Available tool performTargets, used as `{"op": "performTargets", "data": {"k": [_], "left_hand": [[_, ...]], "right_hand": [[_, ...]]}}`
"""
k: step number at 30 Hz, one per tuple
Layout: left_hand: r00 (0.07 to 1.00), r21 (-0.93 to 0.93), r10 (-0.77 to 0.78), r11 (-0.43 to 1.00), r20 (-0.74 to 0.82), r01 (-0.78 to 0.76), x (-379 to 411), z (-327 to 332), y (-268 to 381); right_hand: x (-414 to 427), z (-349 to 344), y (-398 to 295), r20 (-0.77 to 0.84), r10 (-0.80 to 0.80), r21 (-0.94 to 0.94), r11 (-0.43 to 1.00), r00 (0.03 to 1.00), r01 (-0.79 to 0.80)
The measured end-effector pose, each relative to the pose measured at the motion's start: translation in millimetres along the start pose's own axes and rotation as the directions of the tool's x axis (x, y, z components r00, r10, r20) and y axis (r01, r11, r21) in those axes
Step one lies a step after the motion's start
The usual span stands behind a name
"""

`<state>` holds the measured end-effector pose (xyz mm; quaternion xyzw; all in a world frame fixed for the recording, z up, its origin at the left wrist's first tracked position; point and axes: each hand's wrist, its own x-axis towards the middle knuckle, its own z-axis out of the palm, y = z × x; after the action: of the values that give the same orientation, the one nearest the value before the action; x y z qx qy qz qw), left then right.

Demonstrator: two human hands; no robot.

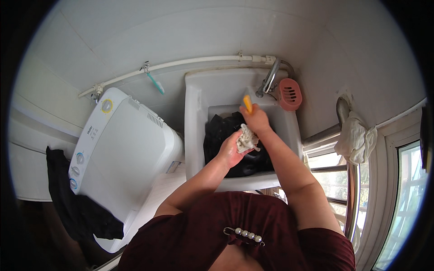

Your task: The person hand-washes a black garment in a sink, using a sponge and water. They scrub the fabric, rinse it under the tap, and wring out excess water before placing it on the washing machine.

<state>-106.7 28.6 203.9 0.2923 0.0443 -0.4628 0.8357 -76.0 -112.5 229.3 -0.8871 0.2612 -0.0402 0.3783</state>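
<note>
Over a white utility sink (pixel 195 135), my left hand (pixel 231 152) holds a bunched, wet-looking white cloth (pixel 247 138). Just above the cloth, my right hand (pixel 257 120) grips a tool by its orange-yellow handle (pixel 248 102). The tool's working end is hidden, so I cannot tell its exact kind. Beneath both hands, a heap of black wet fabric (pixel 220 133) fills much of the basin.
A chrome faucet (pixel 268 79) and a pink soap dish (pixel 290 95) sit at the sink's back right corner. At left stands a Haier washing machine (pixel 125 152) with a black garment (pixel 81 210) draped over it. A white cloth (pixel 356 139) hangs on a pipe by the window.
</note>
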Motion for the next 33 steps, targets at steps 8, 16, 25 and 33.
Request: {"op": "performTargets", "data": {"k": [8,16,25,33], "left_hand": [[0.972,0.022,0.213,0.977,-0.094,-0.212,8,-14,38],[0.682,0.800,0.660,0.202,0.315,-0.565,7,38,-8],[0.606,0.859,0.676,-0.078,0.418,-0.505,63,22,5],[0.633,0.978,0.757,-0.040,0.163,-0.204,50,60,25]], "right_hand": [[-37,-4,33,0.276,0.064,0.761,0.595,0.959,-0.258],[-39,28,12,0.377,-0.070,0.895,-0.228,0.923,-0.383],[-24,31,19,0.196,-0.045,0.937,-0.286,0.980,-0.201],[-55,8,-8,0.231,0.097,0.951,-0.231,0.968,-0.204]]}}
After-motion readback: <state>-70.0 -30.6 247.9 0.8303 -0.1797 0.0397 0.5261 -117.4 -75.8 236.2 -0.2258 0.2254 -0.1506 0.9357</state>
